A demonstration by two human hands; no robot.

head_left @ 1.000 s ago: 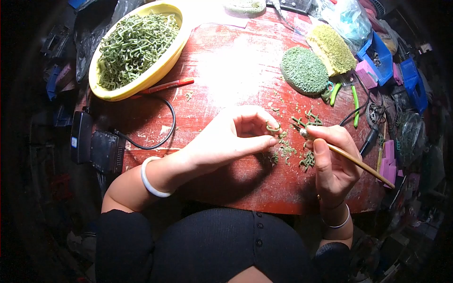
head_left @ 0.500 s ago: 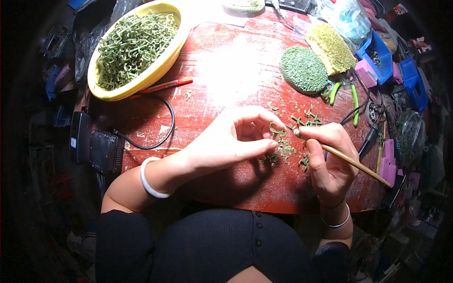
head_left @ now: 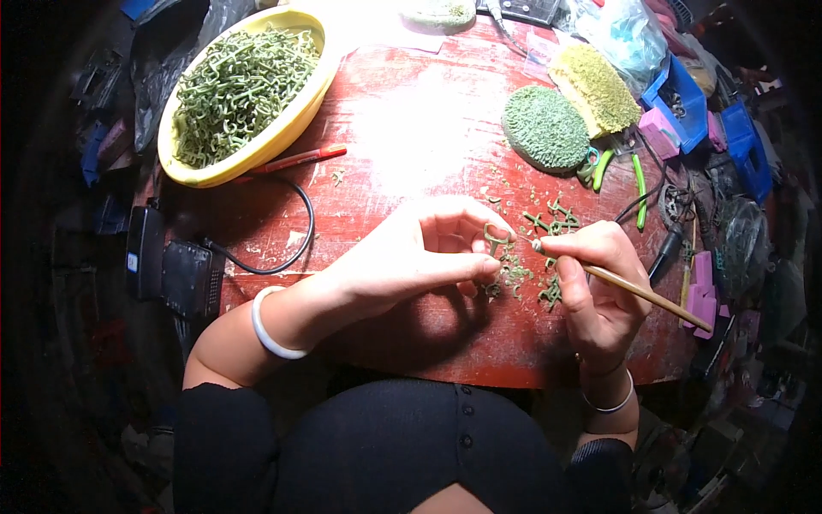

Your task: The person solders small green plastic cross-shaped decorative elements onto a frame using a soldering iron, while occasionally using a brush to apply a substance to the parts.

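My left hand (head_left: pixel 428 253) pinches a small green hooked piece (head_left: pixel 497 236) between thumb and fingertips, above the middle of the red table. Close by on the right, my right hand (head_left: pixel 604 274) grips a slim wooden-handled tool (head_left: pixel 655 297) like a pen. Its handle slants down to the right, and its front end sits just right of the green piece, apart from it. The exact shape of the tool's tip is too small to make out. Green crumbs and several loose green pieces (head_left: pixel 556 218) lie under and beyond both hands.
A yellow basin (head_left: pixel 248 169) heaped with green pieces stands at the far left, beside a red pen (head_left: pixel 308 158) and a black cable (head_left: pixel 312 223). Far right are a round green textured pad (head_left: pixel 546 128), a yellow sponge-like block (head_left: pixel 597 90), green-handled pliers (head_left: pixel 640 193) and blue bins (head_left: pixel 682 103).
The tool's front end has drawn back slightly from the green piece. Both hands otherwise keep nearly the same pose, and the whole view has shifted a little.
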